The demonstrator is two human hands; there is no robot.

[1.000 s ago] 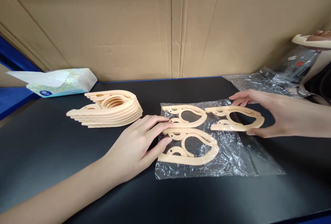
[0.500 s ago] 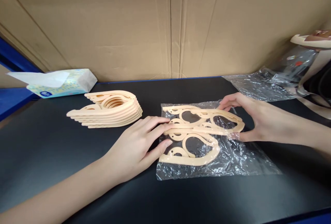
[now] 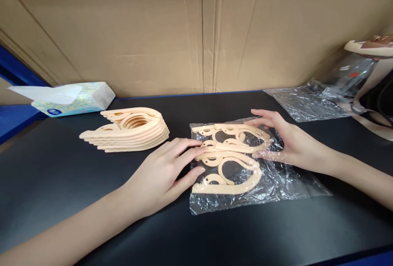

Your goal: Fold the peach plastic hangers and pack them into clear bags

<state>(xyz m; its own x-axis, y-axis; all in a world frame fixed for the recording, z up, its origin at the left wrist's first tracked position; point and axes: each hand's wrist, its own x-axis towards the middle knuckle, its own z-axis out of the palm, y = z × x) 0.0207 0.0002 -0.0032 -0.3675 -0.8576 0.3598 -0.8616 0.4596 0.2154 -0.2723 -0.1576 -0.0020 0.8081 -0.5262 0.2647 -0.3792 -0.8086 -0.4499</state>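
Note:
A clear plastic bag (image 3: 285, 186) lies flat on the dark table with several beige folding hangers (image 3: 242, 190), folded up, inside it. My left hand (image 3: 167, 176) rests at the bag's left edge, its fingertips stretched over the ends of the hangers there. Around the right end of the upper folded hanger (image 3: 236, 148) is my right hand (image 3: 281, 139), thumb on the near side and fingers spread on the far side. The palm side of that hand is partly hidden. To the left stands a neat stack of the same folded hangers (image 3: 132, 135), touched by neither hand.
A tissue pack (image 3: 92, 96) with a tissue sticking out sits at the back left. Another clear plastic bag (image 3: 307, 102) lies at the back right, near a beige strap (image 3: 370, 124) and dark items. A cardboard wall (image 3: 153, 32) closes off the back.
The upper hanger has slid left, deeper into the bag, and my right hand has moved left along with it. My left hand has stayed nearly still.

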